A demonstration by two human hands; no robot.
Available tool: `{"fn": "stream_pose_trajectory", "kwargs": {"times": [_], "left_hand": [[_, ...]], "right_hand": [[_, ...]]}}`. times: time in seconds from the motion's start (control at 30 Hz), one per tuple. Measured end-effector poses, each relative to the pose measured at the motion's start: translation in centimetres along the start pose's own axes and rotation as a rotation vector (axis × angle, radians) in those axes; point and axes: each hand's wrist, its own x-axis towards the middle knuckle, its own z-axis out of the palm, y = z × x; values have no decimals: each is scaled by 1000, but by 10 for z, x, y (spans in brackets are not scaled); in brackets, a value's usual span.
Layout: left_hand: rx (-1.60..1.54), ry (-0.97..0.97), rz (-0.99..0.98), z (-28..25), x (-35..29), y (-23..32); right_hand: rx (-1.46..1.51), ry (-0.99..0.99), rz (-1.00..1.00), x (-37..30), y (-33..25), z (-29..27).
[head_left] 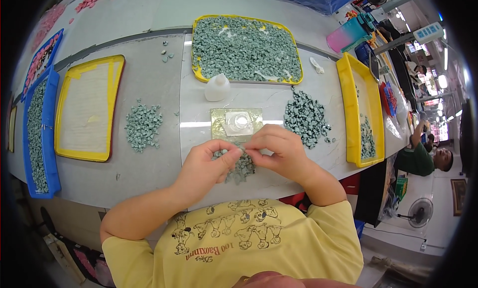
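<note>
Head view: left hand (203,167) and right hand (280,149) meet at the fingertips, each with thumb and forefinger pinching one small piece (242,148), its details too small to tell. Loose green pile (241,171) directly below both hands. Just beyond them, a small clear dish (241,121); farther out, a white bottle (217,89). Green pieces heaped left of the left hand (143,126); darker heap (304,119) beyond the right hand, slightly rightward.

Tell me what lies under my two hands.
A pile of small green pieces shows on the table between your left hand and right hand. Your fingers cover its far edge; whatever lies directly beneath them cannot be seen.
</note>
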Motion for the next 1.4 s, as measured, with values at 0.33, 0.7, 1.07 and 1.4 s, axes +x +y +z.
{"fn": "stream_pose_trajectory", "kwargs": {"times": [0.33, 0.7, 1.07, 1.4], "left_hand": [[-247, 3, -12, -6, -1, 1], [-240, 3, 56, -15, -2, 0], [-223, 17, 157, -15, 2, -1], [-246, -2, -58, -16, 6, 0]], "right_hand": [[-605, 41, -388, 9, 24, 1], [-203, 280, -96, 6, 15, 11], [787, 241, 711, 5, 12, 13], [69, 156, 12, 1, 10, 25]]}}
